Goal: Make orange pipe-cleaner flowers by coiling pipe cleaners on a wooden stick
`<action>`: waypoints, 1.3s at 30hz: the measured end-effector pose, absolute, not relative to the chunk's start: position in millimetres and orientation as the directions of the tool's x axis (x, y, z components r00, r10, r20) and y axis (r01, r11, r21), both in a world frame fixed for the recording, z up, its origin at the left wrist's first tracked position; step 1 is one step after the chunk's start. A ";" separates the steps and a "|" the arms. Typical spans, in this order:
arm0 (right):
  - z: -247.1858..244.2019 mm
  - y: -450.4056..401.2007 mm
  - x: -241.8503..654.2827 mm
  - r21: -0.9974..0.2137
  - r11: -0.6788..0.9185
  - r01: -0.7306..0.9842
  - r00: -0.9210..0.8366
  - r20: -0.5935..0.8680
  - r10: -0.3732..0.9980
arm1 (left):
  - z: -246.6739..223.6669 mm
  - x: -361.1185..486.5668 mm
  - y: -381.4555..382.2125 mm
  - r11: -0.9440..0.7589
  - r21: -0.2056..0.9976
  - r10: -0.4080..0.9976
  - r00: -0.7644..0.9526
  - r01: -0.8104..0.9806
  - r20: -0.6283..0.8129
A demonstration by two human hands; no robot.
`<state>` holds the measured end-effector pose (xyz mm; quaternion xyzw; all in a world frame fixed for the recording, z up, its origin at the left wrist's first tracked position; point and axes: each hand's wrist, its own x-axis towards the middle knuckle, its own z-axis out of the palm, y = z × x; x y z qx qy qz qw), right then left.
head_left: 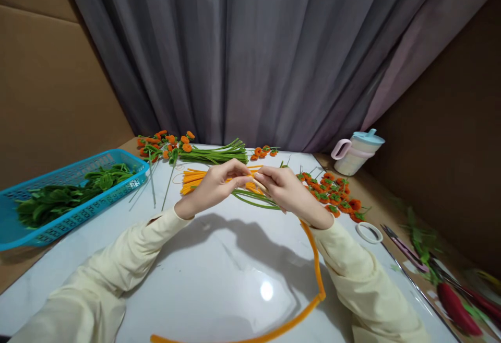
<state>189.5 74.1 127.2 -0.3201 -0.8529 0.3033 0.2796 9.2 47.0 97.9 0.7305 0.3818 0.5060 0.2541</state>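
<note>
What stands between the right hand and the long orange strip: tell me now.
Nothing visible. The long orange strip curves over the white tabletop, and its upper end passes out of sight beneath the right hand. Whether the grip holds that end is hidden.

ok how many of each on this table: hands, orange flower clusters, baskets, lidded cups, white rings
Left hand and right hand: 2
Orange flower clusters, at left, back and right: 3
Blue basket: 1
Lidded cup: 1
White ring: 1
Total: 8
</note>
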 end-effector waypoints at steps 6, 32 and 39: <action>115.3 82.9 186.8 -0.449 0.801 0.397 -0.633 0.499 0.592 | 105.2 6.0 49.0 -0.537 0.818 0.841 0.201 0.207 0.502; 105.8 82.7 191.4 -0.176 0.854 0.490 -0.737 0.440 0.514 | 102.7 5.5 53.2 -0.273 0.957 0.943 0.227 0.099 0.245; 107.4 87.2 192.0 -0.206 0.877 0.433 -0.744 0.468 0.477 | 104.5 8.8 48.9 -0.328 0.940 0.922 0.246 0.092 0.298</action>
